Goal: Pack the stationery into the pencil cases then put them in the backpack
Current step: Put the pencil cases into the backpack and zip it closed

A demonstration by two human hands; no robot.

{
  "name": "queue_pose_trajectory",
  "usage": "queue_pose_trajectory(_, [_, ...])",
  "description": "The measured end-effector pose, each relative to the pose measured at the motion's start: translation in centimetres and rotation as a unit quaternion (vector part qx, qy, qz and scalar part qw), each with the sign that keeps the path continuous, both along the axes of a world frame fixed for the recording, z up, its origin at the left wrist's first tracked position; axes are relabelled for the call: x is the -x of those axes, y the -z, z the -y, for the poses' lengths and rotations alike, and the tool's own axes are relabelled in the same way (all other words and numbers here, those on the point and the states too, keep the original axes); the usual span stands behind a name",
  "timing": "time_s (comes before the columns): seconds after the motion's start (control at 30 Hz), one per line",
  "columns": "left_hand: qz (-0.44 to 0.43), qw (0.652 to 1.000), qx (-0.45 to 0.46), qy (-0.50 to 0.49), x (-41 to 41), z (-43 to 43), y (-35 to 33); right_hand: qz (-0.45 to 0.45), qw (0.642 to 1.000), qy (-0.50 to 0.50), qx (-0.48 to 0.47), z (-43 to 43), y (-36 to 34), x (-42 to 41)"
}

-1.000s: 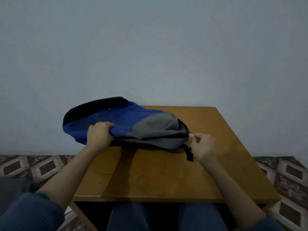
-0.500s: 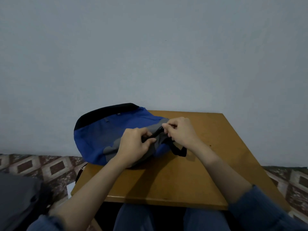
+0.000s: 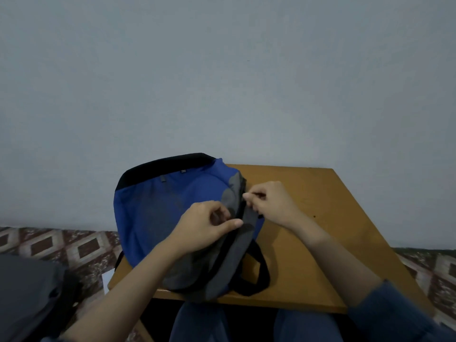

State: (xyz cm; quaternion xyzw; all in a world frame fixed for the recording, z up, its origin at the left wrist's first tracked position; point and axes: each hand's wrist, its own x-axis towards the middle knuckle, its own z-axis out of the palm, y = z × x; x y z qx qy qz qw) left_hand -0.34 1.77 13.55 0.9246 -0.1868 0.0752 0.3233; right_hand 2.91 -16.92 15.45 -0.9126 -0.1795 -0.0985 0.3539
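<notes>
A blue and grey backpack (image 3: 158, 213) with a black top band lies flat on the left half of the wooden table (image 3: 320, 243), partly hanging over its left edge. My left hand (image 3: 204, 225) pinches the grey fabric beside the black zipper line. My right hand (image 3: 269, 203) pinches something small at the zipper near the backpack's right edge, probably the zipper pull. A black carry strap (image 3: 259, 275) loops out at the near right of the bag. No pencil cases or stationery are visible.
The table stands against a plain grey wall (image 3: 222, 82). Patterned floor tiles (image 3: 61, 245) show on both sides. A dark grey object (image 3: 27, 292) sits at the lower left. My legs in blue trousers (image 3: 204, 324) are under the table's near edge.
The backpack has turned, its grey end now toward me. My right hand went from the bag's right end to the zipper; my left came off the blue fabric beside it.
</notes>
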Motion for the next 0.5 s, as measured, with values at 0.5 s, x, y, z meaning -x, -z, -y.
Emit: queue_pose_trajectory(0.5, [0.016, 0.995, 0.096, -0.018, 1.7, -1.7, -0.4, -0.004, 0.99, 0.14, 0.026, 0.5, 3.6, -7.4])
